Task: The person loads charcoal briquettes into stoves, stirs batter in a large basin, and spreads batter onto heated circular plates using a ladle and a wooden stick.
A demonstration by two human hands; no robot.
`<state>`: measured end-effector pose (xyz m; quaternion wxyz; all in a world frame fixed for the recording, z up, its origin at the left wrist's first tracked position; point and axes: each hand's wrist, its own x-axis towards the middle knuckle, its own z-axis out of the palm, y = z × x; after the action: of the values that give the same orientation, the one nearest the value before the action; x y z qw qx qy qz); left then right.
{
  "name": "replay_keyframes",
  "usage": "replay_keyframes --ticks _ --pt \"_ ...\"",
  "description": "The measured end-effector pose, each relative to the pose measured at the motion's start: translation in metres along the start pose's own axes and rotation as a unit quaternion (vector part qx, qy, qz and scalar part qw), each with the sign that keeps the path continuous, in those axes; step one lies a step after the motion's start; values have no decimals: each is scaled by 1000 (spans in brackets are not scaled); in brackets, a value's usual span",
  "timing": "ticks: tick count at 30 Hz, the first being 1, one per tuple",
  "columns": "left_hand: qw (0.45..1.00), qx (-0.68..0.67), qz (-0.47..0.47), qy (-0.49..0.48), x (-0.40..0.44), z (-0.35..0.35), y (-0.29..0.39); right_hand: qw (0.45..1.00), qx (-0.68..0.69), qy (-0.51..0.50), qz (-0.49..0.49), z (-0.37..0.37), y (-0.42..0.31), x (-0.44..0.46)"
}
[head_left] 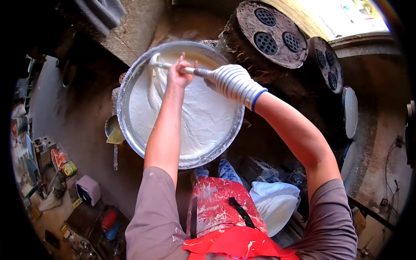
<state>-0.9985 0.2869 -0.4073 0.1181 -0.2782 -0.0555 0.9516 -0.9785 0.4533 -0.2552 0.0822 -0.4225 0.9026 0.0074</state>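
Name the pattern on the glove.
The glove has bluish stripes on white, clearest in the head view.

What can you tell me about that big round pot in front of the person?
The pot is wide, round and open-topped, seemingly dull grey metal, its rim crusted with white residue. It holds a thick, pale mixture with folds on its surface. A pale stirring stick, gripped above it by the bare left hand and gloved right hand, dips in. Its underside is hidden.

No text, label, brand, number or sign is legible in the head view; markings on the small packages are too small to read.
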Motion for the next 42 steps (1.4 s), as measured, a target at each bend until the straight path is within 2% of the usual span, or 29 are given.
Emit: replay_keyframes --ticks 3,5,6,7,9,11,13,15,17,19,21,22,23,25,26,27,29,31,33,35,37,39,40,42 --pt "999 39 -16 17 27 4 -33 997 36 -41 58 -3 16 -25" --pt "996 57 -61 12 35 2 -62 988 102 14 113 9 22 -54" --pt "993 75 -84 25 40 -4 -79 977 138 12 161 14 20 -69" --pt "989 92 -106 37 44 -11 -99 966 171 17 194 20 18 -87" --pt "976 129 -156 86 33 -22 -142 934 215 -34 284 16 7 -125" --pt "955 167 -191 152 19 -39 -181 893 291 -19 342 29 -5 -163" --pt "935 189 -239 180 -3 -63 -205 855 378 49 352 73 -17 -205" --pt "914 203 -268 226 -32 -94 -217 778 481 26 403 70 -53 -223" --pt "896 234 -300 231 -70 -128 -214 580 623 -69 520 58 -95 -233" --pt "893 224 -282 270 -126 -140 -201 570 662 -52 484 48 -134 -245" --pt "917 147 -265 259 -174 -131 -180 672 621 -42 401 32 -159 -252" --pt "941 109 -237 214 -202 -109 -169 759 578 43 296 29 -170 -260" --pt "960 72 -208 171 -231 -79 -159 830 465 -103 290 -28 -166 -255" --pt "983 103 -133 71 -271 -24 -154 882 386 -154 220 -76 -156 -258" --pt "988 110 -110 25 -268 -23 -156 890 359 -185 213 -91 -146 -250" --pt "983 150 -92 56 -251 -37 -160 904 343 -136 214 -63 -142 -252" --pt "989 45 -127 59 -205 -63 -148 925 295 -146 189 -72 -119 -206" --pt "995 -45 -80 36 -187 -31 -121 962 229 -107 103 -88 -96 -162" --pt "1000 20 13 -12 -165 -1 -90 977 212 -9 26 -58 -67 -130" --pt "995 42 80 42 -126 24 -63 990 140 -2 -33 -52 -34 -80" --pt "997 -17 71 -10 -68 15 -34 995 43 -81 -36 -60 -11 -32" --pt "994 -36 101 -38 -24 17 -23 996 33 -41 -76 -46 22 -3" --pt "993 -33 90 -67 -3 14 -23 996 19 -57 -71 -42 37 3" --pt "996 -38 60 -54 31 19 -34 996 8 -86 -31 -43 55 1"
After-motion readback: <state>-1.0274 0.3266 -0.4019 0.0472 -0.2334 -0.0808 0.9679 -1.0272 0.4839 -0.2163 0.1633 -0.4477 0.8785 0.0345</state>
